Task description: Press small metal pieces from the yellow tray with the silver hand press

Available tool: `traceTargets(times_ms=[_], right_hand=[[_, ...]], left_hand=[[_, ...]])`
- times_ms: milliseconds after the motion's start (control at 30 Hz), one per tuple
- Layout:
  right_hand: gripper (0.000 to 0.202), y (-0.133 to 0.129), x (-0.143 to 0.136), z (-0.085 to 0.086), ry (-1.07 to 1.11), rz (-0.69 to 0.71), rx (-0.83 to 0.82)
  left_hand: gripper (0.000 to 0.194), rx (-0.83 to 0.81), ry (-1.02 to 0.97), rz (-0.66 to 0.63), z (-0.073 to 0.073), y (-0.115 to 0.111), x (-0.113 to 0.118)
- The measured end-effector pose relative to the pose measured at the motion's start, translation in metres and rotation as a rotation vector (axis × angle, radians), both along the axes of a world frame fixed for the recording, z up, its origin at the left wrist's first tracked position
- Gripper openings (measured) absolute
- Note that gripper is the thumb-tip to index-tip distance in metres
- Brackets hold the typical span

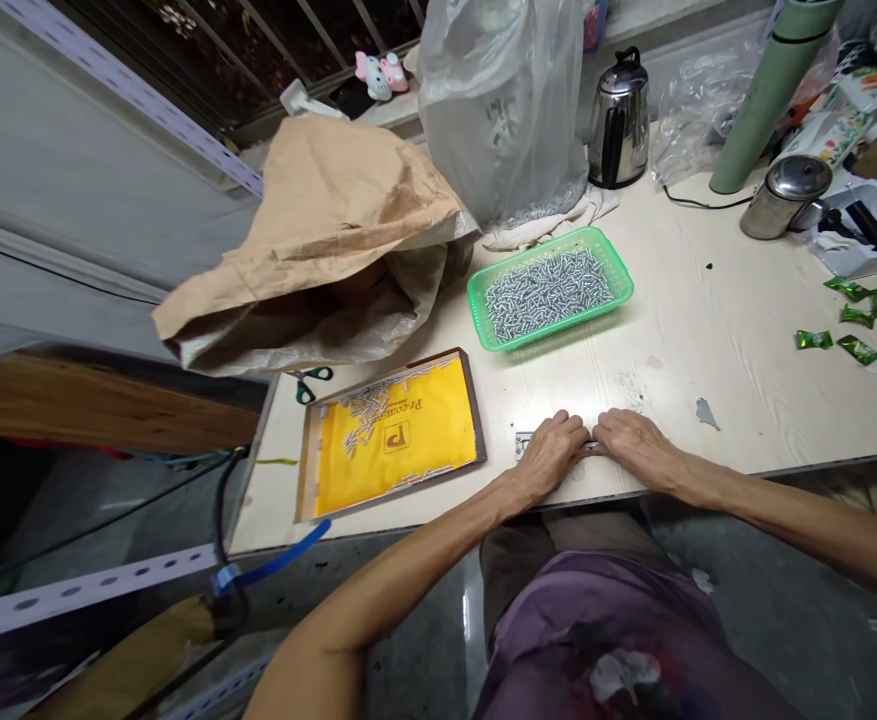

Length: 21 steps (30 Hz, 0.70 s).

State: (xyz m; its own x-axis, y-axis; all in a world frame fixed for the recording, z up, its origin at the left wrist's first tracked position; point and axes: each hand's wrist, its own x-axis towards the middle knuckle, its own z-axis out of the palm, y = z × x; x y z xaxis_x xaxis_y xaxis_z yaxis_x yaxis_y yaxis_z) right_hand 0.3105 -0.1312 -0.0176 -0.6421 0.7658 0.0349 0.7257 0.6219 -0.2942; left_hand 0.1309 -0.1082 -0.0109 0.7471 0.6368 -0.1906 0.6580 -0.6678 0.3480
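Near the table's front edge, my left hand (553, 455) is closed over a small metal fixture (521, 444), whose left end sticks out past the fingers. Just to the right, my right hand (631, 446) has its fingers pinched at the fixture's right end; whatever they hold is too small to name. A green plastic basket (483, 336) full of small metal pins (547, 292) stands beyond my hands. To the left lies a shallow tray (477, 420) lined with a yellow envelope (415, 436), with small pins scattered along its upper and lower edges.
A large brown paper bag (340, 200) lies open at the back left, with green-handled scissors (309, 384) by it. Behind the basket stand a plastic bag (502, 110) and a steel kettle (619, 120). Green-wrapped sweets (858, 348) and a metal cup (779, 205) are at the right.
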Motion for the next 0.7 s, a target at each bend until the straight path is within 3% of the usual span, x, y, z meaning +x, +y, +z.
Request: traceTargets(times_ms=[167, 233, 333, 433, 567, 633, 700], right_hand=[[0.018, 0.006, 0.01, 0.012, 0.026, -0.002, -0.011], [0.03, 0.011, 0.015, 0.017, 0.003, 0.009, -0.02], [0.013, 0.024, 0.019, 0.015, -0.062, -0.045, 0.022], [0.014, 0.043, 0.02, 0.011, -0.099, -0.08, 0.062], [0.013, 0.058, 0.005, 0.019, -0.142, -0.09, 0.085], [0.013, 0.053, -0.015, 0.027, -0.14, 0.023, 0.102], [0.012, 0.044, -0.04, 0.03, -0.098, 0.254, 0.084]], left_hand=[[0.029, 0.069, -0.085, 0.068, -0.004, -0.011, -0.005], [0.036, 0.148, -0.186, 0.126, -0.012, -0.025, -0.006], [0.036, 0.225, -0.33, 0.123, -0.026, -0.052, -0.003], [0.035, 0.213, -0.391, 0.078, -0.034, -0.075, 0.004], [0.036, 0.165, -0.399, 0.098, -0.031, -0.084, 0.01], [0.036, 0.138, -0.4, 0.111, -0.029, -0.083, 0.011], [0.036, 0.101, -0.381, 0.112, -0.029, -0.082, 0.013]])
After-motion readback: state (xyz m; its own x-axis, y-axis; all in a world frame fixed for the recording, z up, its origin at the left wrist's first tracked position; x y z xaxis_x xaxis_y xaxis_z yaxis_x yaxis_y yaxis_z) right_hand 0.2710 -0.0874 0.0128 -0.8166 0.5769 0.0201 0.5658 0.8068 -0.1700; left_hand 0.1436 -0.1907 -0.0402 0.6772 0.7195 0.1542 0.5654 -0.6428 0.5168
